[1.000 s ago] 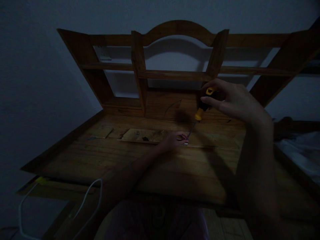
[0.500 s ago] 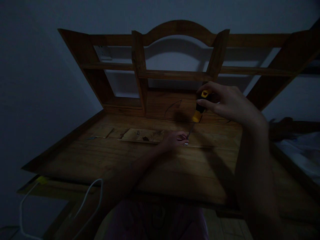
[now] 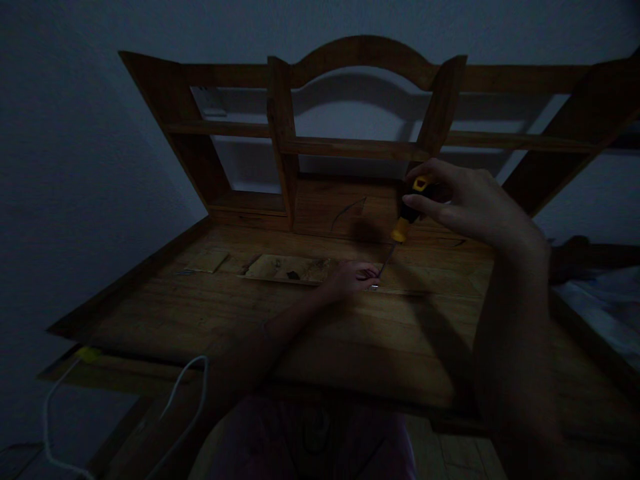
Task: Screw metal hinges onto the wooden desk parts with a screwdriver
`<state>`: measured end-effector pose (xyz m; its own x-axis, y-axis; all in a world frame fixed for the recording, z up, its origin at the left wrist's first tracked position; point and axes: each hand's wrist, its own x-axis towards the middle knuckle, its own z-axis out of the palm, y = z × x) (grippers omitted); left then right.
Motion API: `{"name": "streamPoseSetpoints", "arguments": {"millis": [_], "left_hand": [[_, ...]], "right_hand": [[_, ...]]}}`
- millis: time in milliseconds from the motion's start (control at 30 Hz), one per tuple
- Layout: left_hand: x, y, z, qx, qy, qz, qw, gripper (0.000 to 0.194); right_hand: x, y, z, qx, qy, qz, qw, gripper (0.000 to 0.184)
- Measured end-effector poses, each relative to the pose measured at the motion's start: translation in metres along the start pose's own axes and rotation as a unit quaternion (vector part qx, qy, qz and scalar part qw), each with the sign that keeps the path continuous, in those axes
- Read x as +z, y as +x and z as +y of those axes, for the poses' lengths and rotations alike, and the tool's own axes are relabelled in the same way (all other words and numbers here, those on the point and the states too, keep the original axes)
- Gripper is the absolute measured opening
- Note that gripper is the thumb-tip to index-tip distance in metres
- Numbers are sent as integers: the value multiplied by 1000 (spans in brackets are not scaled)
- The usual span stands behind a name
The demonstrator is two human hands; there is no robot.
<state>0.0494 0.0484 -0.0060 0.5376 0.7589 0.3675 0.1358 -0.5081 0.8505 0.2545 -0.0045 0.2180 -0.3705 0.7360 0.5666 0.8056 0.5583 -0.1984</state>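
My right hand [image 3: 455, 197] grips the handle of a yellow and black screwdriver [image 3: 400, 230], tilted so that its shaft runs down to the left. The tip ends beside the fingers of my left hand [image 3: 350, 277], low over the wooden desk [image 3: 330, 327]. The left fingers are pinched together near a small shiny metal piece [image 3: 373, 287]; shade and the fingers hide exactly what they hold. Left of that hand lies a flat board [image 3: 270, 268] with a worn, stained surface and a dark spot.
A wooden shelf unit [image 3: 350, 148] stands at the desk's back against the wall. On the left lie a small wood piece [image 3: 207, 260] and thin metal bits [image 3: 186, 272]. A white cable [image 3: 203, 387] loops over the front left edge. White cloth [image 3: 600, 307] is at right. The light is dim.
The view has shifted slightly. My right hand and the screwdriver sit a little farther right in the picture, still angled to the same spot; the left hand stays in place.
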Motion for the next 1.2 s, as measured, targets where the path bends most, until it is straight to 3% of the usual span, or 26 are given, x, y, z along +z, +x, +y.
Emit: {"name": "streamPoseSetpoints", "arguments": {"millis": [267, 800, 1200], "left_hand": [[3, 2, -1, -24, -21, 6, 999, 17], [1, 1, -4, -1, 5, -3, 1000, 17], [4, 1, -6, -6, -13, 3, 1000, 20]], "right_hand": [[2, 1, -1, -11, -4, -9, 1000, 39], [-1, 0, -3, -4, 2, -25, 1000, 35], [9, 4, -14, -16, -12, -16, 1000, 36]]}}
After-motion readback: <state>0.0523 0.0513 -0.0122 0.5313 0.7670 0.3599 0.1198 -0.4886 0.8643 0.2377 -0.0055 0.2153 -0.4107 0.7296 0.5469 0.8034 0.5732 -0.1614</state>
